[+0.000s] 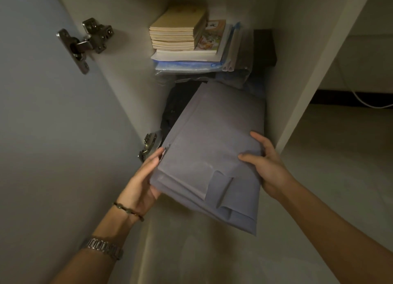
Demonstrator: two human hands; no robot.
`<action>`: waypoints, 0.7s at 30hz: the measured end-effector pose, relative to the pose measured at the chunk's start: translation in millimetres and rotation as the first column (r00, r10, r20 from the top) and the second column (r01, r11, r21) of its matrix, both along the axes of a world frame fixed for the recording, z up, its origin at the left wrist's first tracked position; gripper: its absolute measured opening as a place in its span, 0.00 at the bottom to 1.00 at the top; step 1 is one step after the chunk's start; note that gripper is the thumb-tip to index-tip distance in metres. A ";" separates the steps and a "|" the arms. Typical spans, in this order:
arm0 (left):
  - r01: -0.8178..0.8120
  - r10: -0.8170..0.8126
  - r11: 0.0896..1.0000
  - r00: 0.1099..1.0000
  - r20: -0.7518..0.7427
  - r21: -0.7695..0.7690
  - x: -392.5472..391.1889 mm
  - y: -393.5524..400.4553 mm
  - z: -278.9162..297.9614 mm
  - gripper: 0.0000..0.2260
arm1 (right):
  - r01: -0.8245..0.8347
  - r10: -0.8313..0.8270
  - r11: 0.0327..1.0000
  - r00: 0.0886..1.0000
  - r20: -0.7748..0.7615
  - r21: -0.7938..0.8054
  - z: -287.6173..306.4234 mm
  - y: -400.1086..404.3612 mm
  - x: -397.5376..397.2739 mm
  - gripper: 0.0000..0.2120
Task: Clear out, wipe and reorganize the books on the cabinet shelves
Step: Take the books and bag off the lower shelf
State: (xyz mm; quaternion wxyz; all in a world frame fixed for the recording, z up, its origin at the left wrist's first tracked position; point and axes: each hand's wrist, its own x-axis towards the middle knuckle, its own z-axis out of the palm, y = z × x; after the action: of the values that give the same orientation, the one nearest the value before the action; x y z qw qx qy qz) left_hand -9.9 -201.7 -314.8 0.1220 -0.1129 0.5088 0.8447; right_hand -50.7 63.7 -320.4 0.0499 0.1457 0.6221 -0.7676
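While both hands, left hand (141, 182) and right hand (269, 166), grip the dusty grey folded fabric bundle (209, 153), the stacked cream paperback books (177, 31) remain unshelved; wiping evidently outstanding.

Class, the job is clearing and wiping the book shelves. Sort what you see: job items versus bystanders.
Job: folded grey-blue fabric bundle gripped by left hand and right hand; cream paperback stack; clear plastic folders.
Bystanders: metal door hinge; white cable.

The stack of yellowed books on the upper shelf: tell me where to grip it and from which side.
Come from the open front. The stack of yellowed books lies flat on the white papers and blue plastic folders, page edges facing out. Probably best to clamp its left and right sides low down, one hand each, lifting all together.
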 end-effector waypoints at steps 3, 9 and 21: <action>0.002 -0.002 1.000 1.000 0.015 0.005 -2.0 8.5 7.9 0.48 | -0.054 0.054 0.999 0.998 0.019 -0.007 -4.6 10.5 9.9 0.30; 0.011 -0.007 0.995 0.999 0.042 -0.104 -10.7 32.3 24.3 0.32 | -0.223 0.222 0.975 0.975 0.026 0.016 -4.0 40.4 33.0 0.31; -0.004 0.008 0.807 1.000 0.005 -0.590 14.5 59.7 5.2 0.44 | -0.396 0.390 0.914 0.917 0.086 0.082 5.1 70.9 68.3 0.44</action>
State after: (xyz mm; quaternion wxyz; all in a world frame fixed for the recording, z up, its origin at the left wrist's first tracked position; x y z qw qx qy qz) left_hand 4.5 -141.9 -309.7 0.0802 -0.1500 0.7449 0.6451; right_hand 17.7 134.5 -315.2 0.2170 0.0458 0.6733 -0.7053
